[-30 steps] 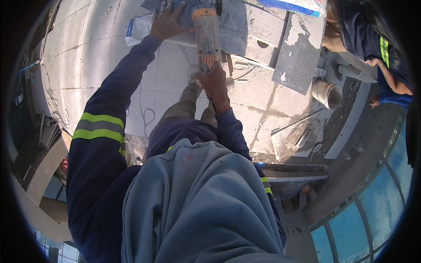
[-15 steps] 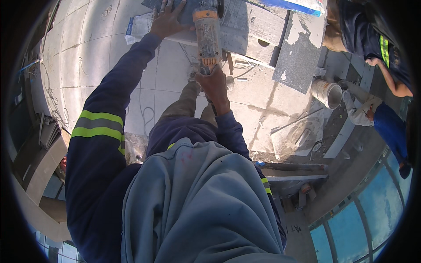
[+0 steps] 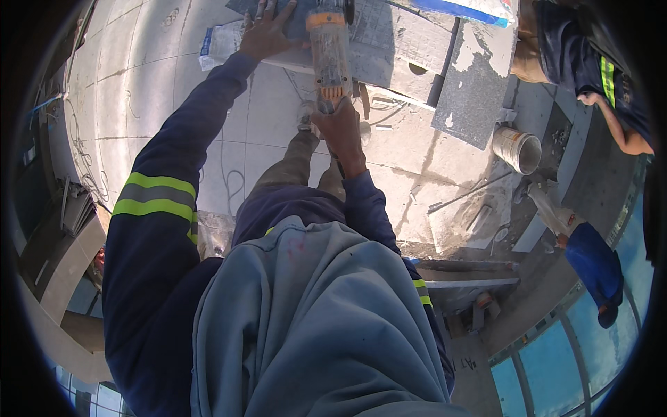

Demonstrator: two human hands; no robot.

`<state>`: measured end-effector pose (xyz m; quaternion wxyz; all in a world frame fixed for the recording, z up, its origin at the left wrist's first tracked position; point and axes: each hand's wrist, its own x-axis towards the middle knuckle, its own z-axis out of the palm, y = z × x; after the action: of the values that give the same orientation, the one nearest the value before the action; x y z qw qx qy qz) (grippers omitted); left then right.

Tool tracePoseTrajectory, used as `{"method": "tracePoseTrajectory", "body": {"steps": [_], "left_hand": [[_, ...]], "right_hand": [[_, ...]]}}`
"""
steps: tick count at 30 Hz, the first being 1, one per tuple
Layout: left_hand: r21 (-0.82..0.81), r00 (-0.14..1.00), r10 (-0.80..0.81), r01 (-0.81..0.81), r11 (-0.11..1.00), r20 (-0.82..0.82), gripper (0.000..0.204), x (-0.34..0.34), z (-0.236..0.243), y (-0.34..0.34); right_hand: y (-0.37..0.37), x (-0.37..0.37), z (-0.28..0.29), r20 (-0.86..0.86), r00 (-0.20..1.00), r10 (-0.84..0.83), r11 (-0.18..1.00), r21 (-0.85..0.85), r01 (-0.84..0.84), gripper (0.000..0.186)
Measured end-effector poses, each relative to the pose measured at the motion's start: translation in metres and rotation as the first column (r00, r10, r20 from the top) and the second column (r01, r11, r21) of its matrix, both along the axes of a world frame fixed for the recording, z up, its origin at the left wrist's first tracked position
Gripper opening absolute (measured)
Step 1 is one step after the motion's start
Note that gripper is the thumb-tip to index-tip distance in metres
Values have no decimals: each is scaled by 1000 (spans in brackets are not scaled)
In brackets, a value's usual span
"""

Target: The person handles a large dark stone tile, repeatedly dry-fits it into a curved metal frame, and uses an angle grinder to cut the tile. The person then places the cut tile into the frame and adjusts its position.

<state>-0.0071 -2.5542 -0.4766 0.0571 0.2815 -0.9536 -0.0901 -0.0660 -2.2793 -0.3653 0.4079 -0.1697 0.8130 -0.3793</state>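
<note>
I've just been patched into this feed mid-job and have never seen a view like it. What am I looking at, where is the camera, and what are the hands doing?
There is no machine here: a person works with bare hands, and the camera sits on their head looking down, so the picture bends at the rim. The grey cloth at the bottom is their own clothing, and the two dark blue sleeves with yellow reflective bands are their arms.

The left hand lies flat on a grey stone slab, pressing it down. The right hand grips the rear of a yellow power grinder that rests on the same slab.

Around them lie a pale tiled floor, a white bucket, and a second slab patched with mortar. A co-worker's arm shows at the upper right.
</note>
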Motion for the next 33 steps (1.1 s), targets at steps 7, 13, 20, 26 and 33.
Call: {"method": "tracePoseTrajectory", "body": {"steps": [7, 13, 20, 26, 33], "left_hand": [[-76, 993, -54, 46, 996, -108, 120, 4, -8, -3], [-66, 996, -24, 18, 998, -84, 119, 4, -2, -1], [22, 1000, 17, -17, 1000, -2, 117, 2, 9, 1], [61, 999, 38, -40, 997, 32, 116, 0, 17, 4], [54, 998, 23, -26, 998, 52, 118, 2, 16, 1]], "right_hand": [[0, 5, 6, 75, 997, -21, 1000, 14, 20, 44], [7, 12, 8, 103, 994, -29, 1000, 10, 28, 46], [15, 16, 9, 65, 997, -41, 999, 32, 39, 43], [22, 21, 8, 53, 998, -36, 997, 68, 32, 43], [27, 26, 11, 112, 992, -53, 997, 54, 47, 41]]}}
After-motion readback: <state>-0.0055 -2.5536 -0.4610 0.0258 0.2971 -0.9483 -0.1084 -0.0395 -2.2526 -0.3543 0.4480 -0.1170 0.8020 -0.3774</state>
